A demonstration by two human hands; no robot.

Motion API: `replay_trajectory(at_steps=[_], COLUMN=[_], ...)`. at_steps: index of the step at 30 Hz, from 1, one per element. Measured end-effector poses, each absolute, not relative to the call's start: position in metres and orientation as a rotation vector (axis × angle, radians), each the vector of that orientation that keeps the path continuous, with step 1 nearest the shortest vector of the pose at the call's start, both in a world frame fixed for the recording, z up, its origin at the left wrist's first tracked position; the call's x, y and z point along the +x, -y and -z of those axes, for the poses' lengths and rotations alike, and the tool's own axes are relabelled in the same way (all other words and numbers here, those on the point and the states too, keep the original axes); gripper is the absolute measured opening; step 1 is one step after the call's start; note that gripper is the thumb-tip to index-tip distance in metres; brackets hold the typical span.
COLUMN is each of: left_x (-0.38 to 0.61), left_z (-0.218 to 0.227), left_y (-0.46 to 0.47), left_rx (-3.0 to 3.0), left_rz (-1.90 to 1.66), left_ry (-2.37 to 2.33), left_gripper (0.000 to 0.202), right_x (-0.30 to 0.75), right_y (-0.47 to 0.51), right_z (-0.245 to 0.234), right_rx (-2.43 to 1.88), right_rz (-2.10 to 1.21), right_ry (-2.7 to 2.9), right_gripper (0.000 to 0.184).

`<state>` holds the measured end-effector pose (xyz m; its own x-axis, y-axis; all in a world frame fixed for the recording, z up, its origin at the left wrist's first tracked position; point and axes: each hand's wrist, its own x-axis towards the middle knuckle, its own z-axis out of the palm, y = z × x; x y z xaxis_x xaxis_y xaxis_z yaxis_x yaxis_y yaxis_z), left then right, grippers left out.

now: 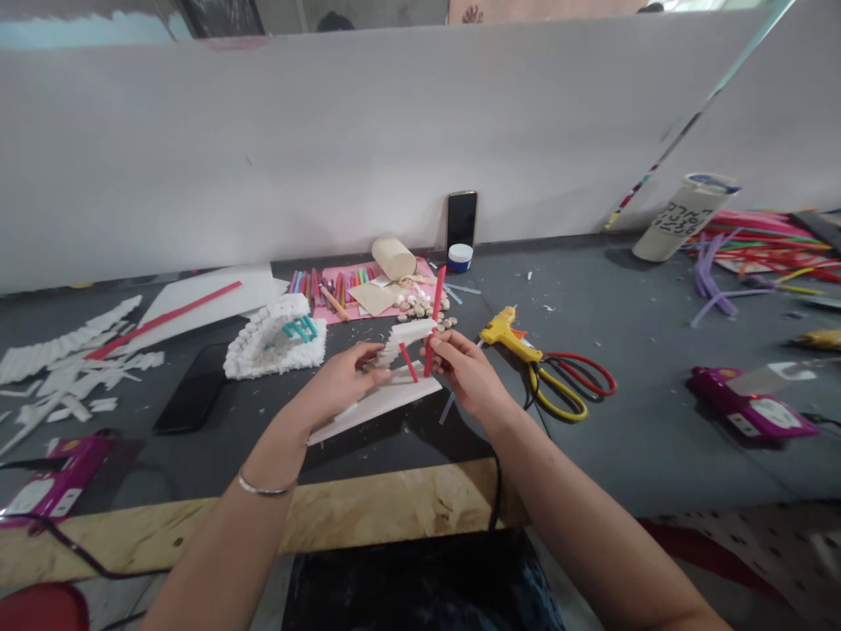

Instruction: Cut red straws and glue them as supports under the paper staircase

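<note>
Between thumb and fingers of the right hand (473, 375), closed in a pinch, is a long red stick (437, 302). Its long axis runs nearly upright, top tilted slightly rightward, crossing the right end of a stepped white piece (413, 330); the right hand is the nearer one. Whether its lower end touches the white base (378, 410) below, I cannot tell. Opposite, the left hand (345, 379) grips the stepped piece's left end, thumb and fingers closed around it. A short red stick (408, 362) slants between the two hands. Just beyond the right hand lie pebbles (420, 308); to its right, a yellow glue gun (505, 333) and scissors (561, 405). Past the left hand sits a tufted white model (272, 340), with a dark phone (192, 390) beside it.
</note>
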<state>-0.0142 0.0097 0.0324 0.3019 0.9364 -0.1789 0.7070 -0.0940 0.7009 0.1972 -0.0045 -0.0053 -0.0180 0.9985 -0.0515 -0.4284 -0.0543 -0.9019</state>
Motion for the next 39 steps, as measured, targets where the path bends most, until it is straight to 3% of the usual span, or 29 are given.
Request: replay_trajectory(at_steps=[24, 34, 39], left_x=[-0.014, -0.031, -0.02], left_z=[-0.033, -0.01, -0.026], left_y=[-0.009, -0.015, 0.003], left_rx=[1.888, 2.33, 2.384], left_rz=[-0.417, -0.343, -0.68], left_ry=[-1.469, -1.669, -1.656], left_gripper=[0.061, 0.054, 0.059], right_x=[0.198, 0.208, 0.2], right_y=[0.003, 0.002, 0.018], right_z=[0.01, -0.005, -0.016], right_rx=[-0.908, -0.851, -0.785], right_rz=[-1.394, -1.378, -1.431], right_ry=[0.871, 0.746, 0.846], right_gripper=[0.023, 0.024, 0.02])
